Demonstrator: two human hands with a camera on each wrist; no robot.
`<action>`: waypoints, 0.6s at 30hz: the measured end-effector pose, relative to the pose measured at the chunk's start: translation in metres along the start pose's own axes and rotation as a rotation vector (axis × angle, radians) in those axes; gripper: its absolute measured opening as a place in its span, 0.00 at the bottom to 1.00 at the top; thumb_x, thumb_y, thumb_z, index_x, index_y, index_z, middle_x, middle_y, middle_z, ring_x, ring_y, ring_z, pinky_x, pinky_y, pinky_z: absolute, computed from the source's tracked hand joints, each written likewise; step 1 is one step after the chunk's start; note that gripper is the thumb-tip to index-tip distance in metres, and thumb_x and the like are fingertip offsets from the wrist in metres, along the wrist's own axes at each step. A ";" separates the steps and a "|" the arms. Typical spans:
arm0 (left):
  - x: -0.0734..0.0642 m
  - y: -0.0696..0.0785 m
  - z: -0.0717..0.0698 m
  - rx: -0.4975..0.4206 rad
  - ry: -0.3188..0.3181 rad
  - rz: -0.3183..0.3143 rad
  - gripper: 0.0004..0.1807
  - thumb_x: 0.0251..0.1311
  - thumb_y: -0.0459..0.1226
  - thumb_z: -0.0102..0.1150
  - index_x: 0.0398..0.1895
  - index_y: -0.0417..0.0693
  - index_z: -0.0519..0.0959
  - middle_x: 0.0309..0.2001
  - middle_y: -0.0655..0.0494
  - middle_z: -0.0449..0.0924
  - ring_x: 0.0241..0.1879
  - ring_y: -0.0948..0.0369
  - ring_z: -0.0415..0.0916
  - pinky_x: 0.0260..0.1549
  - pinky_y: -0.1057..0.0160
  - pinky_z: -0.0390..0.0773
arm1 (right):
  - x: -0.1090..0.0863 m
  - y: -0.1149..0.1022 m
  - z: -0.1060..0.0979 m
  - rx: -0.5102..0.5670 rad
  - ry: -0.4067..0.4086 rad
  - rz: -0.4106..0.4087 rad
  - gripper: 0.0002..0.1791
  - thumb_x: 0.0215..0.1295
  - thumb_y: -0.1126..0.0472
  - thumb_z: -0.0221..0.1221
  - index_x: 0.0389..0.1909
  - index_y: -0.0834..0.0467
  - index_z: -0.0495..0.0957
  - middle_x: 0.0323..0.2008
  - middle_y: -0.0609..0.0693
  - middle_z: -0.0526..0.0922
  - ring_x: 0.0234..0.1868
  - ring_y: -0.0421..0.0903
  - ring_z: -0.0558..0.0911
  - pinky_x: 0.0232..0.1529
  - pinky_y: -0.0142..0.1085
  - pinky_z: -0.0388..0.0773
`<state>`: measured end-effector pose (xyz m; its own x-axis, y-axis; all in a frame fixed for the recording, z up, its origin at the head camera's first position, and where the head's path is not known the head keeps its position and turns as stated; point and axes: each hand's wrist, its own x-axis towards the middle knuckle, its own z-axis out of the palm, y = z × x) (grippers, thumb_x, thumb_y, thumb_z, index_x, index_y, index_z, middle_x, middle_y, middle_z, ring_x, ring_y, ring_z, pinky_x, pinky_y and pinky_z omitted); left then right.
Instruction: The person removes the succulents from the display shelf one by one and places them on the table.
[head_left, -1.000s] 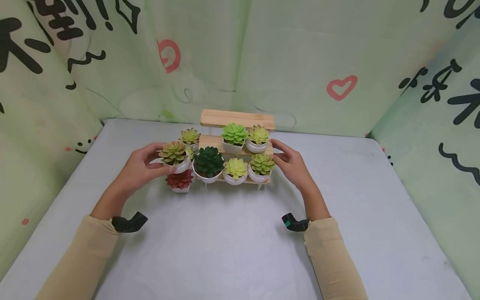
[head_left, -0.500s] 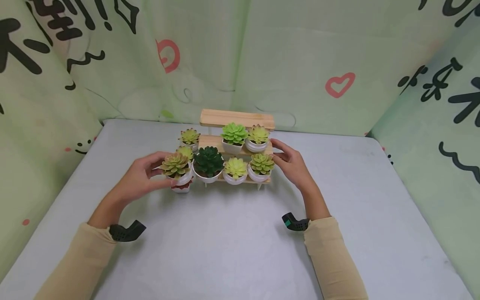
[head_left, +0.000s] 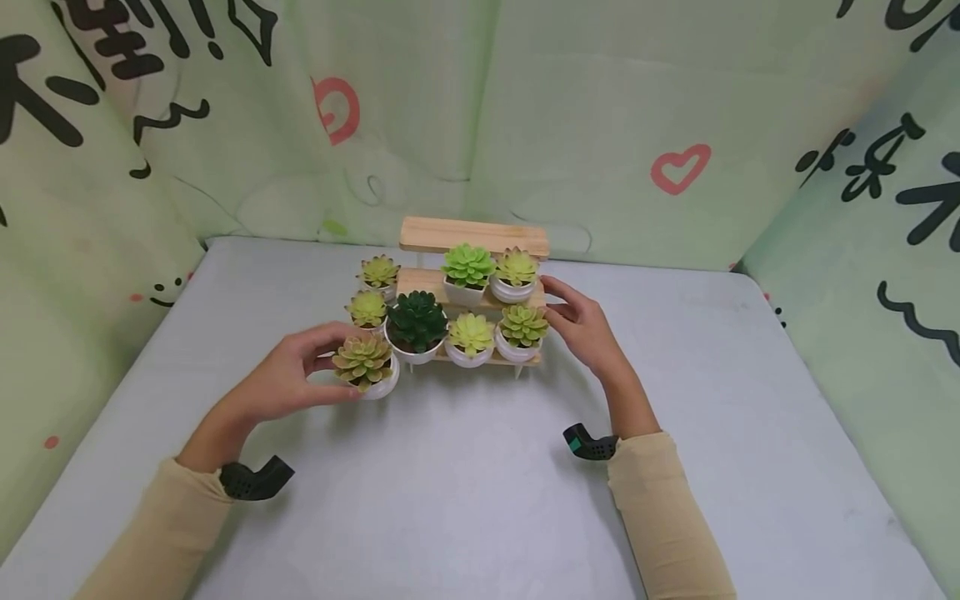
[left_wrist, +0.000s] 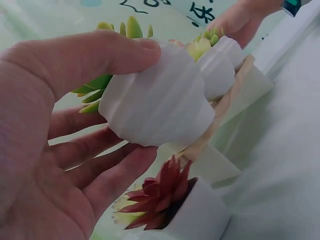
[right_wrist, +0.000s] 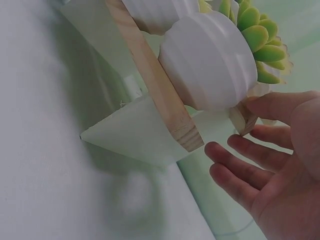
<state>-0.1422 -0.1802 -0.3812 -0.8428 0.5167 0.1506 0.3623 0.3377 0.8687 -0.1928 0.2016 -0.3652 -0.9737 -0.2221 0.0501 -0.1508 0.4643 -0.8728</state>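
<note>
My left hand (head_left: 296,375) grips a potted succulent with reddish-tipped green leaves (head_left: 363,362), its white ribbed pot (left_wrist: 155,100) held between thumb and fingers in front of the stand's left end. Below it in the left wrist view is a red succulent (left_wrist: 162,192) in a white pot, hidden behind the held plant in the head view. My right hand (head_left: 577,325) pinches the right end of the tiered wooden plant stand (head_left: 474,237), thumb and forefinger at a plank end (right_wrist: 243,120). The stand bears a dark green succulent (head_left: 417,321) and several lighter ones.
Two small yellow-green succulents, a rear one (head_left: 379,273) and a nearer one (head_left: 367,310), stand just left of the stand. A white-covered table (head_left: 450,500) spreads in front. A printed green curtain (head_left: 585,125) encloses the back and sides.
My left hand has carried the potted succulent down and slightly right, toward the table front. It now covers the red succulent and uncovers a yellow-green one. The right hand stays put.
</note>
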 end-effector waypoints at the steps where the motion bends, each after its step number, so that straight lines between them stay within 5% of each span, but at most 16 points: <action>1: -0.001 0.000 0.002 -0.001 -0.009 -0.005 0.30 0.44 0.40 0.71 0.54 0.56 0.71 0.55 0.59 0.70 0.52 0.68 0.70 0.49 0.74 0.75 | 0.000 0.000 0.000 -0.002 -0.001 0.000 0.28 0.67 0.61 0.51 0.67 0.55 0.58 0.66 0.55 0.62 0.60 0.55 0.72 0.60 0.50 0.69; 11: -0.004 -0.004 0.025 -0.028 -0.076 0.011 0.31 0.42 0.43 0.72 0.53 0.57 0.71 0.55 0.59 0.70 0.54 0.65 0.69 0.49 0.68 0.77 | 0.001 -0.003 0.001 0.003 -0.002 0.005 0.28 0.67 0.60 0.51 0.67 0.56 0.58 0.65 0.58 0.63 0.58 0.56 0.73 0.60 0.50 0.70; 18: -0.005 -0.004 0.040 -0.030 -0.055 0.007 0.31 0.41 0.44 0.72 0.52 0.61 0.72 0.53 0.63 0.71 0.53 0.63 0.71 0.49 0.68 0.78 | 0.000 -0.003 -0.001 -0.008 -0.004 0.012 0.28 0.67 0.62 0.50 0.67 0.57 0.57 0.65 0.59 0.63 0.58 0.56 0.73 0.60 0.50 0.70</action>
<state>-0.1237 -0.1524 -0.4043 -0.8166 0.5621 0.1314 0.3555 0.3104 0.8817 -0.1921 0.2008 -0.3624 -0.9747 -0.2202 0.0378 -0.1407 0.4734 -0.8696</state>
